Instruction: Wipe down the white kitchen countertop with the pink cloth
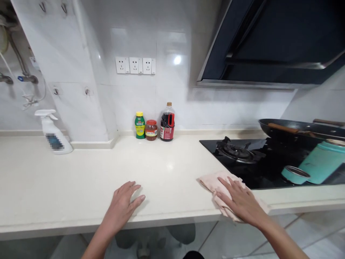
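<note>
Right grip (239, 201) is flat and spread, palm down on a pale pink cloth (215, 183), pressing it rather than pinching it, fingers pointing to about 11 o'clock. The cloth sits bunched at the front edge of the worktop (81, 187), right up against the near-left corner of the black gas hob (258, 162), with a bit hanging over the lip. Left grip (124, 202) is also open, fingers apart, resting bare on the worktop near the front edge, holding nothing, well apart from the cloth.

Back at 12 o'clock against the tiled wall are three jars and bottles in a row: a green bottle with a yellow cap (139, 125), a red-lidded jar (151, 130) and a dark sauce bottle (167, 122), all upright and just beside each other. Over at 10 o'clock stands a white spray bottle (53, 133). At 2 o'clock a dark wok (302, 130) sits on the hob, with a teal pot (322, 162) lying tilted in front of it.
</note>
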`<state>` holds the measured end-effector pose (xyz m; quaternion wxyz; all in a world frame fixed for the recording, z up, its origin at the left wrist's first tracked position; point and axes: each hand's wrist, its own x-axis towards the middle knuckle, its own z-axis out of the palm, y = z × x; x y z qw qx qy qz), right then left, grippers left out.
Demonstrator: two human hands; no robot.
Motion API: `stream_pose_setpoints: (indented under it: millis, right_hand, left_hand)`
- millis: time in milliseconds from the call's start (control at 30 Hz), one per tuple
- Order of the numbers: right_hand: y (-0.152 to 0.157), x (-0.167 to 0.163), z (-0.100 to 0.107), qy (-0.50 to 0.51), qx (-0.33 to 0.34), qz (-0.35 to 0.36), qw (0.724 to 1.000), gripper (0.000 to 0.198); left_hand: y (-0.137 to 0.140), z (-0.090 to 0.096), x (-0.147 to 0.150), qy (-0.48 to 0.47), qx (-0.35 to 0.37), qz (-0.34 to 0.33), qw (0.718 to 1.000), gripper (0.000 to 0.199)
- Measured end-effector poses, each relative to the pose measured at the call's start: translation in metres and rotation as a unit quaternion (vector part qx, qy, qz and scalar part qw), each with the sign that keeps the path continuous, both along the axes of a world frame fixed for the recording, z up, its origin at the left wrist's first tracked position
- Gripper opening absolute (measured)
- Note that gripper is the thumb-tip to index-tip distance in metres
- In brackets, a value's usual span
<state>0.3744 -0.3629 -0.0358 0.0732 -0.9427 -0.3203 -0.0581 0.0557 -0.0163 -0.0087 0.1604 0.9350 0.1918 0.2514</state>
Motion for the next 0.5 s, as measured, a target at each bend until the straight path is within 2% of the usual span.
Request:
stream_pose_setpoints:
  millis: [67, 100, 167, 300, 400, 500]
  right_hand:
    - [0.019, -0.027, 0.009, 0.024, -0.003, -0.021, 0.999, 0.085]
    - [0.031, -0.043, 0.016, 0.041, 0.000, -0.006, 0.999, 0.085]
    - [0.061, -0.078, 0.031, 0.076, 0.017, 0.057, 0.995, 0.083]
    - [0.122, -0.146, 0.054, 0.146, 0.036, 0.198, 0.969, 0.083]
    - [0.162, -0.187, 0.063, 0.161, 0.049, 0.296, 0.940, 0.084]
    - [0.187, -0.210, 0.066, 0.155, 0.071, 0.391, 0.904, 0.087]
  left_hand:
    - [0.000, -0.001, 0.001, -0.002, -0.005, -0.002, 1.000, 0.044]
    - [0.001, -0.002, 0.002, -0.005, -0.008, -0.002, 1.000, 0.044]
    - [0.002, -0.003, 0.003, -0.011, -0.017, -0.002, 1.000, 0.045]
    - [0.006, -0.001, 0.005, -0.025, -0.048, -0.001, 0.999, 0.049]
    - [0.010, 0.004, 0.004, -0.053, -0.079, -0.009, 0.995, 0.050]
    - [0.011, 0.011, 0.001, -0.095, -0.121, -0.021, 0.988, 0.048]
